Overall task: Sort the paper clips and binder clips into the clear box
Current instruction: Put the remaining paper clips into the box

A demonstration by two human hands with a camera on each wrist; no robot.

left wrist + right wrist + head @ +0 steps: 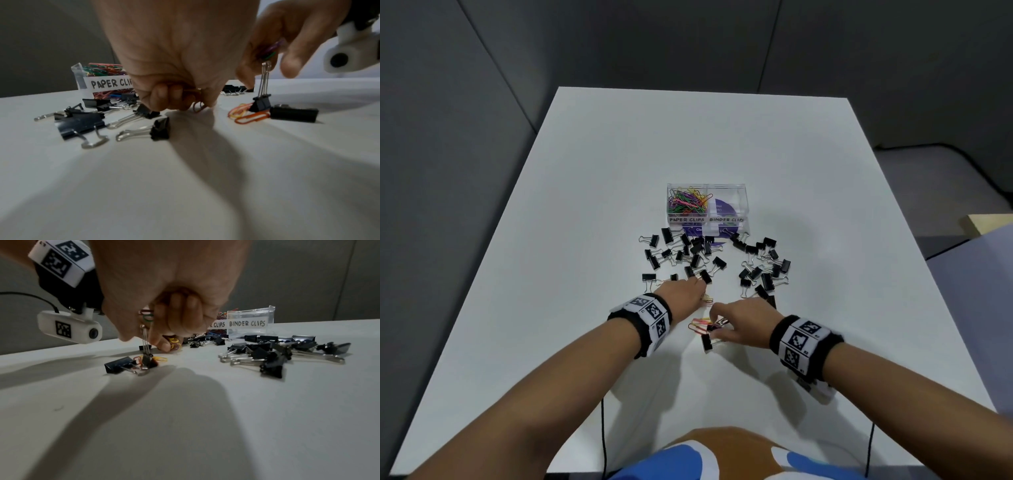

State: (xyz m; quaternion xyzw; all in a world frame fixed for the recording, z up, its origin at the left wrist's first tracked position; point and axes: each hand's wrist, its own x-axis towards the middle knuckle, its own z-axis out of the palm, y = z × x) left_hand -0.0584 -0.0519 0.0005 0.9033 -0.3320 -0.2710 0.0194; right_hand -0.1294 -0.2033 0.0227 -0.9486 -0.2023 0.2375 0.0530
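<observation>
The clear box (743, 205) stands mid-table; its left half, labelled PAPER CLIPS, holds coloured paper clips (688, 200), and no clips show in its BINDER CLIPS half (249, 323). Black binder clips (688, 253) lie scattered in front of it. My left hand (702, 294) is curled low over the table, gripping yellow and orange paper clips (197, 104). My right hand (717, 318) is curled round purple, red and green paper clips (147, 315). Its fingertips touch the upright handles of a binder clip (262, 104) that stands on loose orange and yellow paper clips (246, 113).
A second binder clip (707, 342) lies just near of the loose paper clips. Another cluster of binder clips (763, 267) spreads to the right. Bare white table (619, 171) surrounds the box, with grey walls beyond. Black cables hang at the near edge.
</observation>
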